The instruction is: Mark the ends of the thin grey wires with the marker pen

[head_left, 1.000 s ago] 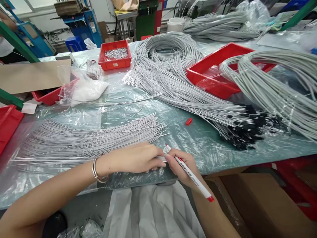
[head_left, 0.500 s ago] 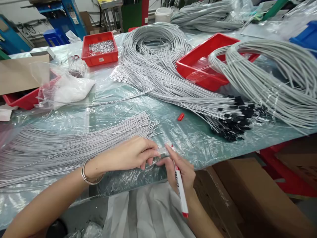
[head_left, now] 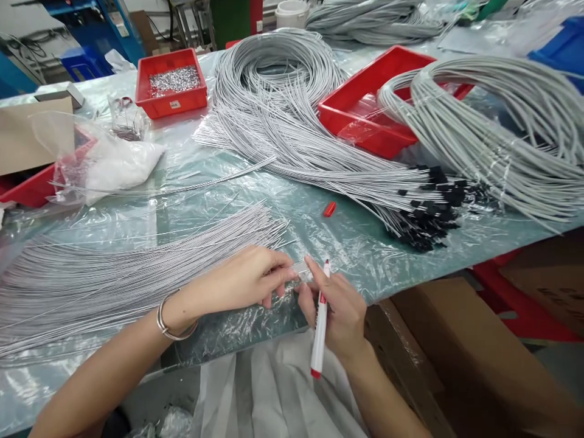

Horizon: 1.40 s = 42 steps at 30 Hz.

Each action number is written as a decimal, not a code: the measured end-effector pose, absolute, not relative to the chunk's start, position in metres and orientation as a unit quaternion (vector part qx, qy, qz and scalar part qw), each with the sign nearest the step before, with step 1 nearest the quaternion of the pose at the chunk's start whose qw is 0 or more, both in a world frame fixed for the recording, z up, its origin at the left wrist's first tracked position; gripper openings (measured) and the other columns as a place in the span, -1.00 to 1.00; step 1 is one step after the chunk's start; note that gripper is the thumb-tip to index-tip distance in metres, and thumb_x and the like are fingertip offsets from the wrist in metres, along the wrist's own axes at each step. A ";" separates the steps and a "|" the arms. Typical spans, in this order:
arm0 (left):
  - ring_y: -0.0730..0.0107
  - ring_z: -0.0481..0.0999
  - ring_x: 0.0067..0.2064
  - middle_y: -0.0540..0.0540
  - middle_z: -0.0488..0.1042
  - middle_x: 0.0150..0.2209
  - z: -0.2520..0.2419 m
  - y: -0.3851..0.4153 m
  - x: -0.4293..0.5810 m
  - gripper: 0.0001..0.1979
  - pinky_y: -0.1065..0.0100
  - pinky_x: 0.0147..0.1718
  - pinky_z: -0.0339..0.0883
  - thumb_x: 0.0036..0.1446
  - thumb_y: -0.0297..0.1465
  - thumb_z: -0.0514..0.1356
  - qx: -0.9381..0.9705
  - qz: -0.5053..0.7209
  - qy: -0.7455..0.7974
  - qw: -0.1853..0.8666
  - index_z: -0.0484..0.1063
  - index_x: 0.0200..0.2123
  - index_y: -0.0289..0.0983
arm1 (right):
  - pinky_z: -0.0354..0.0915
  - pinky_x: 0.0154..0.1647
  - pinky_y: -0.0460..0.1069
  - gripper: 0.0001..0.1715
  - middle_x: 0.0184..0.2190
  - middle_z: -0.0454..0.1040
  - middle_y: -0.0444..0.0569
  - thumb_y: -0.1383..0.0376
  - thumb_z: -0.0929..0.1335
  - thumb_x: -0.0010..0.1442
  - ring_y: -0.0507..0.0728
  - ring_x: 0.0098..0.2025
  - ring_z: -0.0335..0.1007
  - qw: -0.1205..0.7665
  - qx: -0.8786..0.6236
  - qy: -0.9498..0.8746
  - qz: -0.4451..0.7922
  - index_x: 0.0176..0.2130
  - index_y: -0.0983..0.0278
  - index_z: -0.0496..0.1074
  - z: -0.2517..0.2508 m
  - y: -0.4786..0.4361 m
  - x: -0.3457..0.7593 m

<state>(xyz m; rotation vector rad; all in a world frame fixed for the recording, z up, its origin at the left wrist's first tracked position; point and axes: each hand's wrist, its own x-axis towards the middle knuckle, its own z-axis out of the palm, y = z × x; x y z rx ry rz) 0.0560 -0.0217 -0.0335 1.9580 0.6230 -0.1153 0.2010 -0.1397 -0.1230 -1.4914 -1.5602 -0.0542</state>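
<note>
Marker (head_left: 319, 338), its lettering (head_left: 323, 297) illegible

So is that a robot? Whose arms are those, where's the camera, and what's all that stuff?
No robot here: these are a person's bare arms. The camera is worn on their head, looking forward and down. The right hand holds a white marker with a red tip. The left hand pinches something thin, probably wire ends, close to the right hand. On the plastic-covered table lie a bundle of grey wires, a looped bundle with black ends, a little red cap and a red tray of tiny shiny pieces.
</note>
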 end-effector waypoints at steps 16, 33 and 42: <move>0.57 0.41 -0.62 0.02 0.40 -0.52 -0.093 -0.019 0.057 -0.62 0.55 -0.66 0.23 0.27 -0.14 -0.03 0.729 -0.141 0.259 0.618 0.31 -0.42 -0.31 | 0.34 -0.52 -0.09 -0.92 -0.49 0.48 -0.10 0.31 0.36 0.16 0.04 -0.49 0.42 0.549 -0.601 -0.460 0.354 -0.32 0.25 0.48 -0.122 -0.138 0.226; 0.56 0.42 -0.62 0.02 0.40 -0.55 -0.089 -0.019 0.059 -0.62 0.56 -0.68 0.23 0.28 -0.19 -0.04 0.727 -0.147 0.262 0.618 0.29 -0.48 -0.30 | 0.05 -0.67 -0.11 -0.71 -0.73 0.23 -0.24 0.44 0.35 0.11 -0.08 -0.70 0.07 0.489 -0.647 -0.572 0.121 -0.60 0.28 0.33 -0.123 -0.136 0.216; 0.57 0.42 -0.63 0.01 0.42 -0.52 -0.089 -0.018 0.059 -0.61 0.56 -0.69 0.23 0.28 -0.16 -0.04 0.725 -0.153 0.262 0.619 0.30 -0.46 -0.30 | 0.05 -0.68 -0.10 -0.71 -0.74 0.22 -0.24 0.43 0.35 0.11 -0.07 -0.71 0.06 0.480 -0.654 -0.577 0.097 -0.60 0.25 0.32 -0.121 -0.134 0.214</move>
